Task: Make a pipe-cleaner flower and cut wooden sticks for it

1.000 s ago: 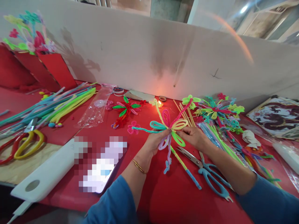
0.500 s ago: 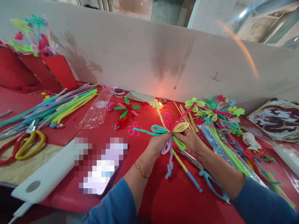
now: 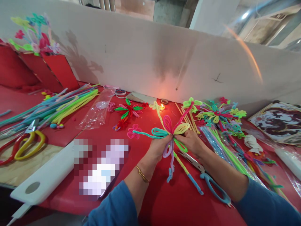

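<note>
Both hands hold a pipe-cleaner flower (image 3: 168, 123) above the red table. Its looped petals are pink, cream, green, lilac and turquoise, and twisted stems with small blossoms stick out around it. My left hand (image 3: 160, 147) pinches the flower's centre from the left, thumb on top. My right hand (image 3: 191, 141) grips the same centre from the right, by the cream and green petals. Below them slants a yellow and blue stem (image 3: 185, 169). Scissors with light-blue handles (image 3: 215, 186) lie under my right forearm. The fingers' undersides are hidden.
A small lit flame (image 3: 162, 107) burns near the wall, behind the flower. Loose pipe cleaners (image 3: 75, 106) and red-and-yellow scissors (image 3: 30, 141) lie left, near a white corded device (image 3: 47, 175) and a phone (image 3: 103, 169). Finished flowers (image 3: 217, 113) and bagged pipe cleaners (image 3: 221, 150) lie right.
The pink stem with the green blossom and the cream stem have tilted slightly left. Both hands keep their hold at the flower's centre, almost unmoved.
</note>
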A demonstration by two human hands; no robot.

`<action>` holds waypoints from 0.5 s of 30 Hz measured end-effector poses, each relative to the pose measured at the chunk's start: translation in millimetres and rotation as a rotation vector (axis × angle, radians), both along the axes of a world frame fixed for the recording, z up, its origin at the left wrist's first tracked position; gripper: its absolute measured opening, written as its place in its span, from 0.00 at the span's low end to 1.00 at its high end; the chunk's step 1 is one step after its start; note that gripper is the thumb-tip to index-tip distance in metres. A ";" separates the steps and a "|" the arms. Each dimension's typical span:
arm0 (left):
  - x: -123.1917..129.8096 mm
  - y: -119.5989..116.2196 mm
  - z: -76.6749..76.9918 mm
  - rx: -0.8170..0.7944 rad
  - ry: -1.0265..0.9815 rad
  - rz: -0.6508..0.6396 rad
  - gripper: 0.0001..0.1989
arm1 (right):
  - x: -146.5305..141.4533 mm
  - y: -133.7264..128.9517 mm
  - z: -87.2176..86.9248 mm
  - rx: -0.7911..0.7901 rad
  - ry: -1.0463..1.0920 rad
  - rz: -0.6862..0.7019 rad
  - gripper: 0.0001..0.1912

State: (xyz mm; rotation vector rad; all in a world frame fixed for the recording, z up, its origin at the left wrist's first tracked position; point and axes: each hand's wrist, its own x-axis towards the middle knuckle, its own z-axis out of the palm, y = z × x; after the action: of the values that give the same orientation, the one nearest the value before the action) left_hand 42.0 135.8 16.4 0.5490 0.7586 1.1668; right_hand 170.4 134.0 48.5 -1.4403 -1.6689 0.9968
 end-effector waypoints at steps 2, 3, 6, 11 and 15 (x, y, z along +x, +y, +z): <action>-0.1 0.1 0.5 -0.017 0.000 0.009 0.11 | -0.3 1.3 1.0 0.012 -0.023 0.007 0.11; -0.2 0.5 0.4 -0.019 -0.005 0.010 0.11 | -0.4 2.2 1.0 0.017 -0.025 0.013 0.11; -0.5 2.8 -1.7 0.019 -0.013 0.004 0.11 | -0.3 5.3 -0.3 0.021 -0.009 0.050 0.12; -0.6 4.9 -5.4 0.044 0.025 0.006 0.10 | 0.6 7.0 -0.3 0.016 -0.001 0.067 0.12; -0.1 3.0 -5.6 0.071 0.023 -0.007 0.09 | 2.6 4.5 2.9 -0.007 -0.010 0.086 0.10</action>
State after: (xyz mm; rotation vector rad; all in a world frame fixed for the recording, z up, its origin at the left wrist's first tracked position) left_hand 41.8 138.8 10.7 0.6244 0.7362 1.1858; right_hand 173.0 138.6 51.4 -1.3902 -1.7489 1.0452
